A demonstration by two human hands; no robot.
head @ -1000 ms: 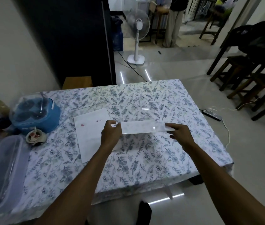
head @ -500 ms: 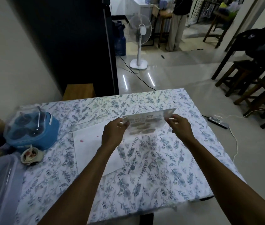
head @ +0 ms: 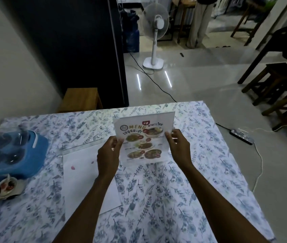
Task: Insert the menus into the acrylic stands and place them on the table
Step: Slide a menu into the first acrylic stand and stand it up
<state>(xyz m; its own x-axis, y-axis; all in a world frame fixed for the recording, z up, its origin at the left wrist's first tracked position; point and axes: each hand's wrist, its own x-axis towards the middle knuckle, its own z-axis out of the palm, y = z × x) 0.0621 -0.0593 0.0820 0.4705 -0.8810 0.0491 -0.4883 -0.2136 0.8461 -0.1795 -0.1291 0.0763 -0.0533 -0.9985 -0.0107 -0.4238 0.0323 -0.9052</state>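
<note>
**Menu held upright in both hands**

The menu (head: 143, 140) stands upright above the middle of the surface (head: 183, 190), printed side toward the camera. The left hand (head: 108, 154) pinches its left edge and the right hand (head: 178, 146) its right edge, each grip closed on the sheet. A white sheet (head: 84, 176) lies flat toward the left edge, near a blue container (head: 14, 153).
</note>
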